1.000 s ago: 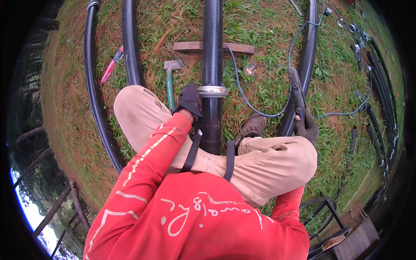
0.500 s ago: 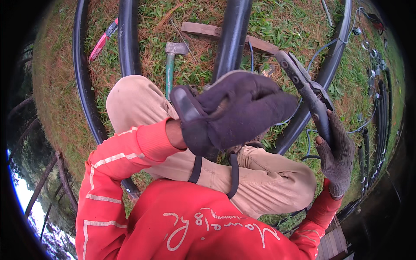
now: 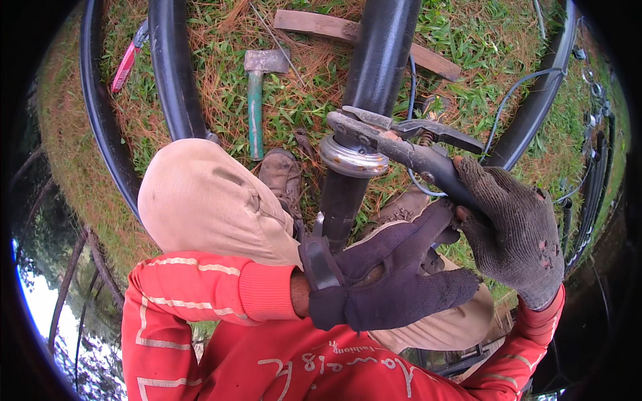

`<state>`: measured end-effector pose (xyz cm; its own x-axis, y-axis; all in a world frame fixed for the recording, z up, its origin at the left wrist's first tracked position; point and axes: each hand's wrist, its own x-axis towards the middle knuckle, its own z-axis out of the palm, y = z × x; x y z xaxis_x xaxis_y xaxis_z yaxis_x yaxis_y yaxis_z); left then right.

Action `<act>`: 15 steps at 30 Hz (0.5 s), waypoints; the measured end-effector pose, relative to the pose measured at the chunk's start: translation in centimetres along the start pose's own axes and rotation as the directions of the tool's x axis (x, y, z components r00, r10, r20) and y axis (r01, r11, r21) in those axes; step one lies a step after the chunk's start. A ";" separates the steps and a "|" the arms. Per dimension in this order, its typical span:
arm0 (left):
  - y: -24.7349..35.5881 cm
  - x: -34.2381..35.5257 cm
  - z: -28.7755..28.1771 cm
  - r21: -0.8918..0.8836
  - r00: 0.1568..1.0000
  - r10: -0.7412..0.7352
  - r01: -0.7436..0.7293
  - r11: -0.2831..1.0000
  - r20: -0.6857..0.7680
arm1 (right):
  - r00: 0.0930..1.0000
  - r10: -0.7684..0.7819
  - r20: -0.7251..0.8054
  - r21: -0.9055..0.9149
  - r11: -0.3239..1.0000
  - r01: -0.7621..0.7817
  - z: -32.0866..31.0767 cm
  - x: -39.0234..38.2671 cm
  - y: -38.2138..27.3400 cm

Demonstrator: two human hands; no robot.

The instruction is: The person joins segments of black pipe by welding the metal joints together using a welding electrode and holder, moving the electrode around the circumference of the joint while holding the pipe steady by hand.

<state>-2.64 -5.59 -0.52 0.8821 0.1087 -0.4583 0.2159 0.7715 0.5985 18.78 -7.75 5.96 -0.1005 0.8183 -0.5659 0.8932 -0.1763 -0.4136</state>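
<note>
My right hand point(image 3: 511, 230), in a grey knit glove with bare fingertips, is closed round the lower handle of a pair of dark locking pliers point(image 3: 428, 157). The jaws lie against a thick black pipe point(image 3: 381, 60), just above its shiny metal collar point(image 3: 354, 157); whether they grip it I cannot tell. A spring shows between the spread handles. My left hand point(image 3: 394, 274), in a black work glove, reaches across my lap below the pliers, fingers stretched out and apart. Its upper fingertips come close to the pliers' handle; contact is unclear.
Beside my boot point(image 3: 281, 180) a hammer point(image 3: 255, 100) with a green handle lies on the grass. A curved wooden piece point(image 3: 314, 23) passes behind the pipe. More black pipes run left and right, with a red-handled tool point(image 3: 127, 63) between two and a blue-grey cable point(image 3: 508, 100) at right.
My right hand has swung the pliers left and down, bringing their jaws to the pipe by the collar. My left hand has dropped lower, uncovering the collar.
</note>
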 end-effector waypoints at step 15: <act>-3.6 -0.5 -0.4 0.020 0.994 0.096 -0.095 0.995 -0.055 | 0.992 -0.010 0.122 -0.094 0.995 0.021 0.2 2.7 -0.8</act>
<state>-4.06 -8.21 -2.72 0.8743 0.2168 -0.4343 0.1392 0.7452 0.6522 17.68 -5.56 4.62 -0.1619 0.7471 -0.6447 0.9283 -0.1064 -0.3564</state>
